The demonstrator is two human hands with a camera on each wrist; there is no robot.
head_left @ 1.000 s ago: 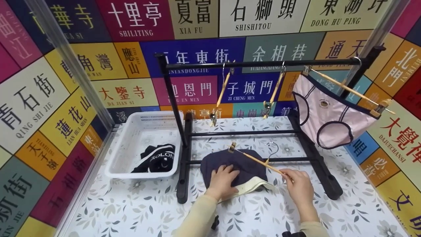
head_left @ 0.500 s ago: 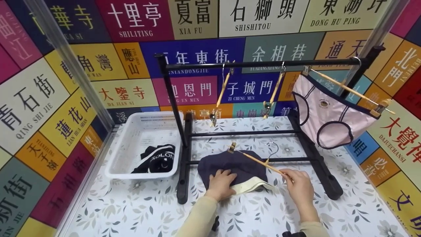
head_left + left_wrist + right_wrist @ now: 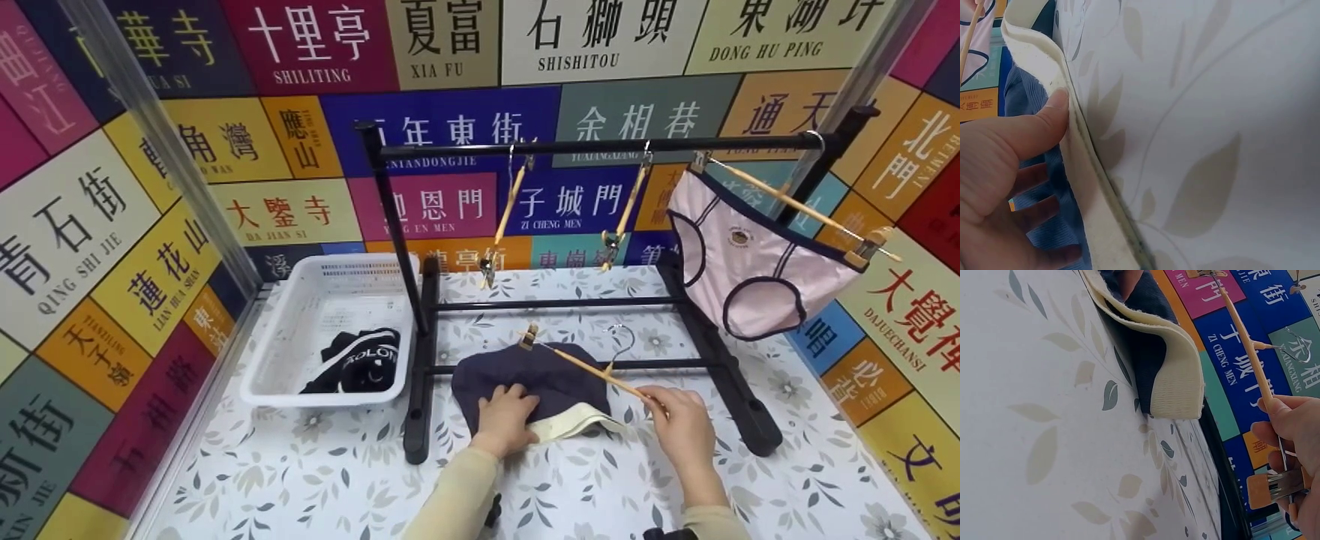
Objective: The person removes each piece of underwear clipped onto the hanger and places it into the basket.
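A navy garment (image 3: 562,382) with a cream band (image 3: 574,421) lies on the table, the band folded in a wave on the near side. My left hand (image 3: 506,420) rests on its left part with the fingers spread over the cloth. In the left wrist view, the thumb (image 3: 1057,104) lies along the cream band. My right hand (image 3: 682,427) grips one end of a wooden clip hanger (image 3: 577,361), held slanting over the garment's right side. The hanger's far clip (image 3: 530,335) overlaps the garment's back edge. Its other clip (image 3: 1260,490) shows beside the right fingers.
A black rack (image 3: 555,146) stands behind, carrying two bare clip hangers and, at the right, pink underpants (image 3: 750,255) clipped to another hanger. At the left sits a white basket (image 3: 262,375) with black clothing (image 3: 364,364). Printed panels surround the table on several sides.
My left hand has slid slightly toward me, and the garment's left side has spread a little leftward. The right hand and hanger stay in place.
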